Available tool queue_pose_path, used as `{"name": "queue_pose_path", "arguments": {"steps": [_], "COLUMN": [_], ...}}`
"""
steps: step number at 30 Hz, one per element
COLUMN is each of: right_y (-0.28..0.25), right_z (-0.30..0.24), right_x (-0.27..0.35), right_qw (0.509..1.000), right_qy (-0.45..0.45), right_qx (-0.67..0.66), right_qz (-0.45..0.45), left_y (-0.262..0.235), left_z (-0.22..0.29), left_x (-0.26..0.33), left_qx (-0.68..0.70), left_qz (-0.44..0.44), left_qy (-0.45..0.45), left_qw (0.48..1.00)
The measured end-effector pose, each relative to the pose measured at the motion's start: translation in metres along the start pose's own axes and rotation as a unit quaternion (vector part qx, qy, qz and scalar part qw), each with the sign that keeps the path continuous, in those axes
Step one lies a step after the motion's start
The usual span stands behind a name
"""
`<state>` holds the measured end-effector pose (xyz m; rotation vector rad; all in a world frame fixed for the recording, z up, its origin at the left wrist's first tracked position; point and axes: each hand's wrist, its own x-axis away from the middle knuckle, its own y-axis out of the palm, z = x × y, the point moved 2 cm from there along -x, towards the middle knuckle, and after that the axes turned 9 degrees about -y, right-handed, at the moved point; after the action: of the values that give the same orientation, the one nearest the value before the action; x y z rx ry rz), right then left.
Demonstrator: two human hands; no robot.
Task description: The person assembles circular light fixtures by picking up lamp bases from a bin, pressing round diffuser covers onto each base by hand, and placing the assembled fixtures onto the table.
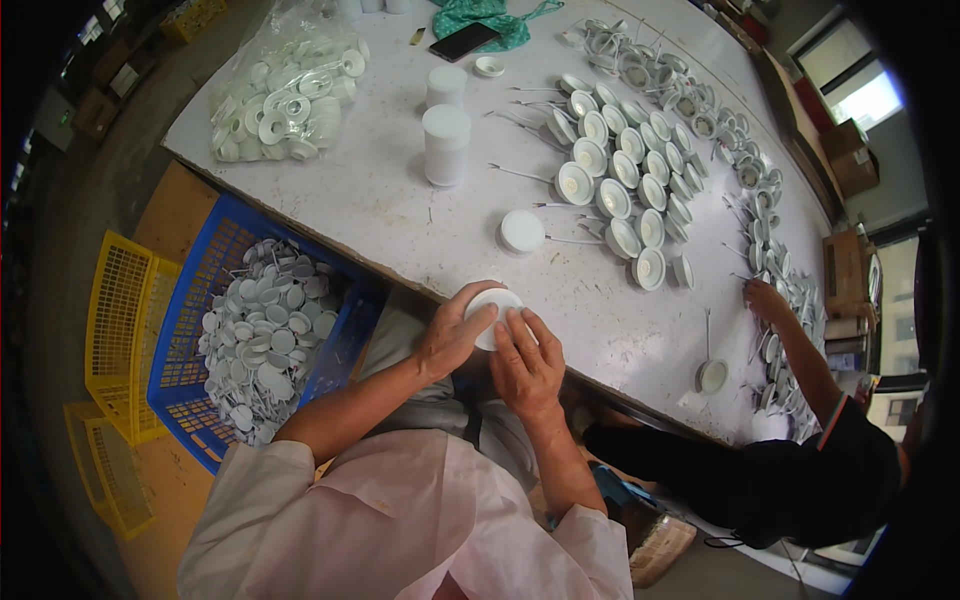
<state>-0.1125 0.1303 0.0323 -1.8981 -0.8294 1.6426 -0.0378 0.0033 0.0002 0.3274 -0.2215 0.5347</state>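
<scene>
At the table's near edge, both my hands hold one white round downlight piece [487, 302], its flat face upward. My left hand [450, 335] is closed around its left side. The fingers of my right hand [528, 368] press on its near right part, partly covering it. Its underside is hidden. Just beyond lies a white disc or short stack of discs [522, 231]. Farther back stand two white cylindrical stacks [446, 150]. To their right, several white downlights [613, 198] with trailing wires sit in a tight group.
A clear bag of white rings [285, 105] rests at the far left of the table. Below it, a blue crate [180, 370] holds many wired white pieces, beside yellow crates [115, 320]. A phone [464, 41] lies at the back. At right, a co-worker's hand [767, 300] reaches among more downlights.
</scene>
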Motion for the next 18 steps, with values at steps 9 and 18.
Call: {"name": "queue_pose_path", "arguments": {"steps": [9,18], "right_y": [-0.006,-0.068], "right_z": [0.006,0.075], "right_x": [0.007,0.056], "right_qw": [0.999,0.973], "right_qy": [-0.029,0.168], "right_qx": [0.018,0.152], "right_qz": [0.013,0.053], "left_y": [0.009,-0.096], "left_z": [-0.001,-0.02], "left_x": [-0.002,0.02], "left_qx": [-0.037,0.183], "left_qz": [-0.016,0.074], "left_qy": [0.027,-0.018], "left_qw": [0.999,0.98]}}
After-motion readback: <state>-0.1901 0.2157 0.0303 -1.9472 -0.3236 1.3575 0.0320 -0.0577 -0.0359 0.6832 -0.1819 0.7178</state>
